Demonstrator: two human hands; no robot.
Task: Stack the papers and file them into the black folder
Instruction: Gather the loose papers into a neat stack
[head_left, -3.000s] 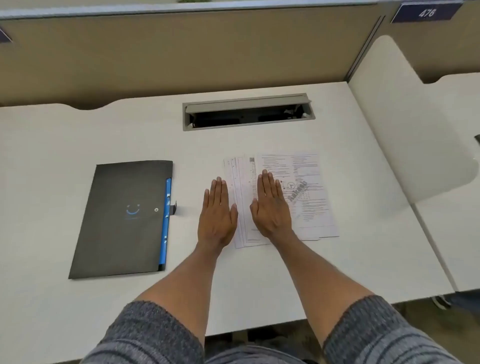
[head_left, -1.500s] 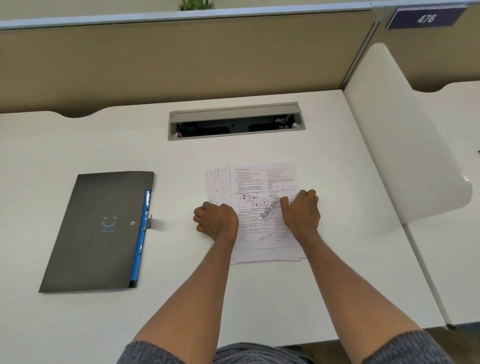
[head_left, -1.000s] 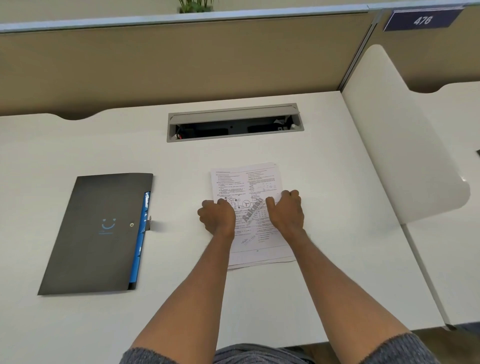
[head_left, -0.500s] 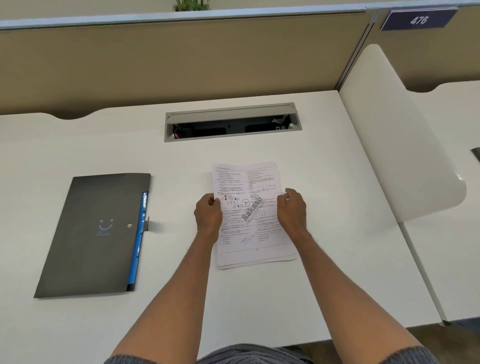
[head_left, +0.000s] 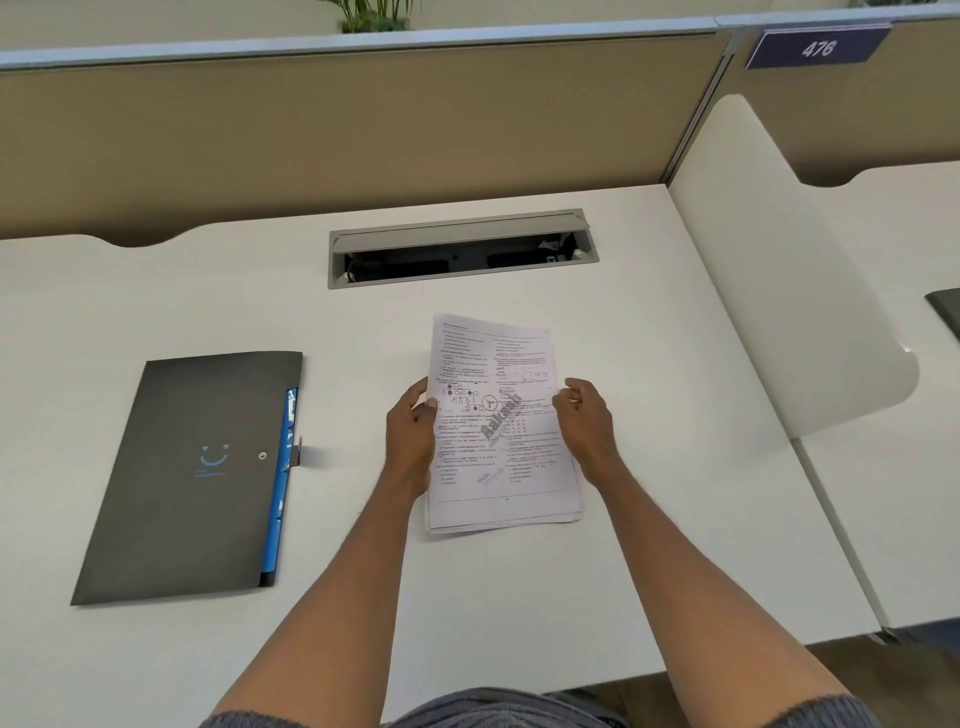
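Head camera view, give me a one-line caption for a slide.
Both hands, left hand and right hand, grip a gathered stack of papers beside the closed black folder.

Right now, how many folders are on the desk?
1 in full view: the black folder lies closed, left of the papers both hands grip. A dark object at the right frame edge, on the neighbouring desk, is too cropped to identify.
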